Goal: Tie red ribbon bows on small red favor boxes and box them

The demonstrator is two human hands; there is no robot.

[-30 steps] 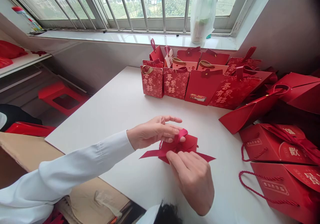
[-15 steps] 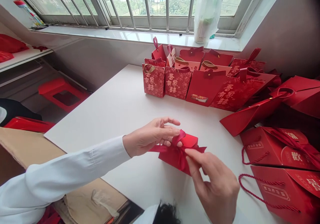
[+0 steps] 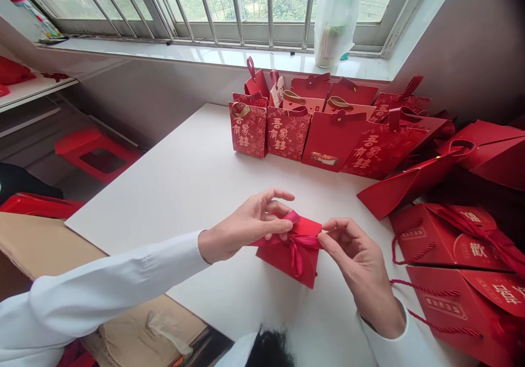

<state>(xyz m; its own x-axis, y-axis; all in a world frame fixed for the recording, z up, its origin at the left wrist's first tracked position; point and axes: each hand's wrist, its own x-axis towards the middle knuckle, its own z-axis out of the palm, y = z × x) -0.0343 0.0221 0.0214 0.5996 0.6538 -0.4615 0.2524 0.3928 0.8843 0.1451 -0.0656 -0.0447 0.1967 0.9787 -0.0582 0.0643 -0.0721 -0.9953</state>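
Note:
A small red gift box (image 3: 274, 261) lies on the white table (image 3: 188, 181), with a dark pink ribbon (image 3: 296, 257) tied across its front. My left hand (image 3: 252, 219) is at the box's upper left, thumb and fingers pinching a loop of the ribbon; its index finger sticks out. At the right edge, my right hand (image 3: 355, 260) pinches the ribbon's right part between thumb and index finger. The knot sits between both hands, and one tail hangs down the box's front. Part of the ribbon's left side is hidden behind my left hand.
Several red gift bags (image 3: 289, 132) stand in rows at the back by the window. Larger red boxes with rope handles (image 3: 447, 307) are at the right. An open cardboard box (image 3: 45, 241) sits at the lower left, and a red stool (image 3: 96, 153) stands beyond the table's left edge.
My right hand has moved from the ribbon's front to the box's right edge, pulling the ribbon's right part outward. My left hand stays at the loop. The view has shifted slightly.

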